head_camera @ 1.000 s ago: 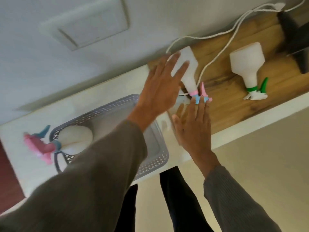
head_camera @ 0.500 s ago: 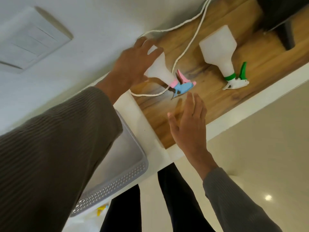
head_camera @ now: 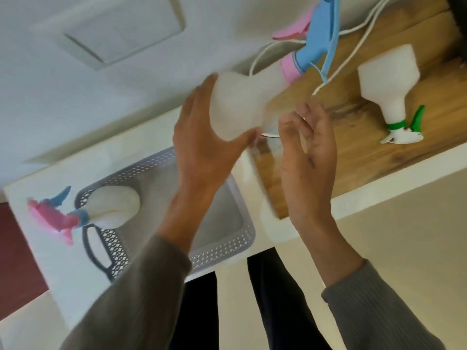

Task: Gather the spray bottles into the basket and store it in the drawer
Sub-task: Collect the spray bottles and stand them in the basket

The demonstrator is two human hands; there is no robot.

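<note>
Left hand [head_camera: 202, 147]: grasping body of white spray bottle w/ blue trigger head [head_camera: 242, 107], fingers round far side, thumb at near side; bottle lifted off surface, tilted, blue/pink head pointing up-right toward wall. Right hand [head_camera: 307, 152]: released, fingers loosely curled, palm facing the lifted bottle, just beside its base; touching or not, cannot tell.

Items, largest first:

1. Wall [head_camera: 75, 97]: pale, w/ white square panel [head_camera: 121, 29] set in it.
2. Counter [head_camera: 38, 203]: white top; holds basket at left, wooden board at right.
3. Wooden board [head_camera: 379, 152]: brown, grain visible, inset in counter, right of basket.
4. Basket [head_camera: 227, 251]: grey plastic, perforated walls, dark handle at left end; sits on counter near front edge, partly under left forearm.
5. Sleeves: grey-brown ribbed knit, both arms.
6. Spray bottle w/ pink trigger head [head_camera: 113, 208]: white body lying inside basket at left end, neck over rim; pink/blue head hangs outside, over counter.
7. Spray bottle w/ green trigger [head_camera: 389, 79]: white, lying flat on board, well apart from basket, green collar and nozzle toward front edge.
8. White cord [head_camera: 353, 44]: thin, runs across board from top right, passes behind lifted bottle.
</note>
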